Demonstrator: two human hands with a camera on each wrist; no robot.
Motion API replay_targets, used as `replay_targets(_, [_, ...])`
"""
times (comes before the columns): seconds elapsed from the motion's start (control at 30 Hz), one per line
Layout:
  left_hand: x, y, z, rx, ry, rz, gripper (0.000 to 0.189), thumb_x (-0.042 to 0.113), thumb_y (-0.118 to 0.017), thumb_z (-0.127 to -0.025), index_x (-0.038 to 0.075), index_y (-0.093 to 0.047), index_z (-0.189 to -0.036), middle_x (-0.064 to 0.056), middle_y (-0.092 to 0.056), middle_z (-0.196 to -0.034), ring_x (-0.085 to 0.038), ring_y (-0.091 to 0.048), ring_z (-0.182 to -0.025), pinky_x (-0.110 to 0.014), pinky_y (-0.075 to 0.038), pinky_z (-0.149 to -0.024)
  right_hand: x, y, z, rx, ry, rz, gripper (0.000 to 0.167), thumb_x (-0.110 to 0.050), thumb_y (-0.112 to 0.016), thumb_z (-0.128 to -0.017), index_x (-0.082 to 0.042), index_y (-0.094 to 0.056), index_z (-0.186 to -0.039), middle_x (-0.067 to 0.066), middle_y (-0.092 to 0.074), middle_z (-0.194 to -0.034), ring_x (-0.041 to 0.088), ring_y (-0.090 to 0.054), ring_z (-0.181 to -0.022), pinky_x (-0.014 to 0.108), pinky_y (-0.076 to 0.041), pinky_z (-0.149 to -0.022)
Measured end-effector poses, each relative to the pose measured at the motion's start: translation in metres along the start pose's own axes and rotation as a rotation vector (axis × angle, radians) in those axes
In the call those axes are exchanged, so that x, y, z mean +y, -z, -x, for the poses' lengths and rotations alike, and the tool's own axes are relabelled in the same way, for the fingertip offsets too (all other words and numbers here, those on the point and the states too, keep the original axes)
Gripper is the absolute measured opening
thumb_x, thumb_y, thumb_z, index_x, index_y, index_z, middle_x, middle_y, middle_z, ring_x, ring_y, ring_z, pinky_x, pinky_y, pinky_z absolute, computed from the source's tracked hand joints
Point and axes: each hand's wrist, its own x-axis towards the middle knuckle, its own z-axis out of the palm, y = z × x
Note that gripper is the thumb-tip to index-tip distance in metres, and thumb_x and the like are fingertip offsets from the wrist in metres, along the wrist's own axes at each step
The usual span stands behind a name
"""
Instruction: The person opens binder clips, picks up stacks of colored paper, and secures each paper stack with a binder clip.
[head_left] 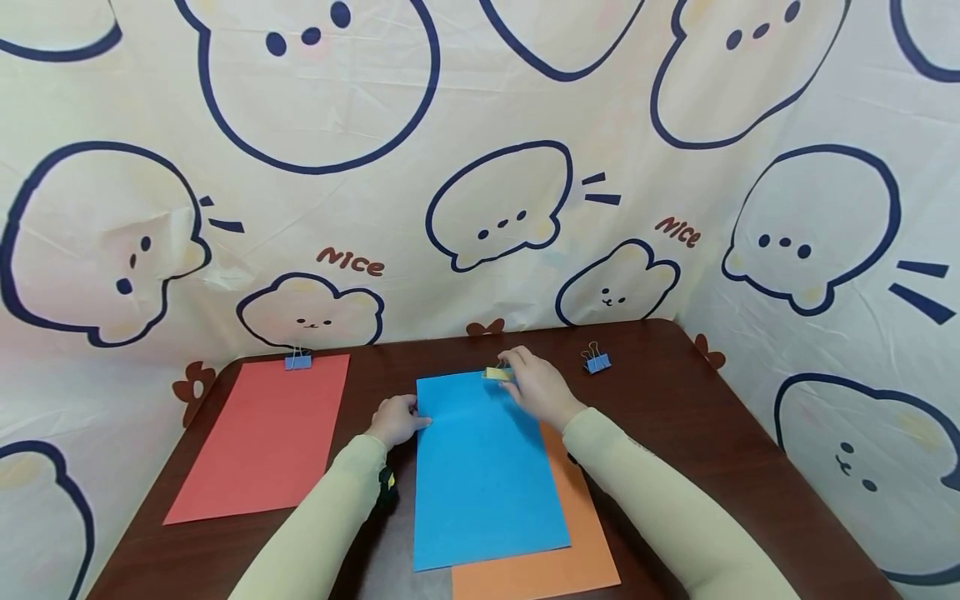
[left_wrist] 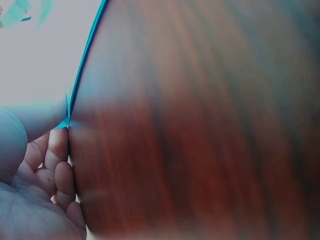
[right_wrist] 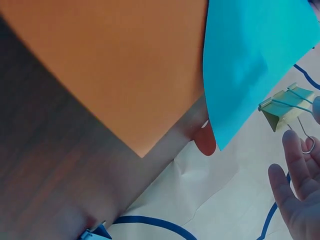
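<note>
A blue sheet of paper (head_left: 480,475) lies over an orange sheet (head_left: 536,579); in the right wrist view its near corner is raised off the orange one. My left hand (head_left: 396,420) pinches the blue sheet's left edge, thumb on top and fingers curled beneath, as the left wrist view shows. By its wire handles, my right hand (head_left: 538,387) holds a yellow binder clip (head_left: 497,373). The clip overlaps the blue sheet's top edge in the head view, while the right wrist view shows the clip (right_wrist: 287,107) just off that edge.
To the left, a red sheet (head_left: 262,442) lies on the dark wooden table (head_left: 660,450), with a blue binder clip (head_left: 297,362) at its top edge. Another blue binder clip (head_left: 597,362) sits at the back right. A patterned curtain (head_left: 420,217) surrounds the table's back and sides.
</note>
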Motion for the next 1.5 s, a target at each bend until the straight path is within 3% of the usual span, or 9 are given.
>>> replay_targets(0.5, [0.000,0.000,-0.001,-0.009,0.017,0.012,0.027,0.017,-0.071,-0.098,0.008,-0.054,-0.079,-0.005,-0.051,-0.072,-0.021,-0.049,-0.072,-0.036,-0.036,-0.068,0.000,0.006,-0.017,-0.036,0.032,0.065,0.043,-0.027,-0.068,-0.102,-0.007,-0.059,-0.138,0.010,-0.062,-0.133,0.023,-0.068,-0.111,0.040,-0.055,-0.101])
replay_targets(0.73, [-0.001,0.000,0.000,-0.006,0.015,0.004,0.028,0.017,-0.071,-0.098,0.008,-0.053,-0.078,-0.006,-0.051,-0.073,-0.021,-0.049,-0.074,-0.037,-0.035,-0.070,-0.004,0.013,-0.026,-0.066,0.079,0.090,0.038,-0.024,-0.068,-0.101,-0.008,-0.062,-0.135,0.009,-0.065,-0.128,0.022,-0.069,-0.109,0.035,-0.057,-0.098])
replay_targets(1.5, [-0.001,-0.001,-0.001,0.003,-0.006,-0.022,0.030,0.015,-0.070,-0.098,0.009,-0.050,-0.077,-0.006,-0.050,-0.074,-0.023,-0.045,-0.081,-0.040,-0.029,-0.076,-0.004,0.012,-0.052,-0.111,0.120,0.095,0.033,-0.024,-0.068,-0.100,-0.008,-0.067,-0.129,0.008,-0.068,-0.122,0.021,-0.070,-0.107,0.033,-0.058,-0.093])
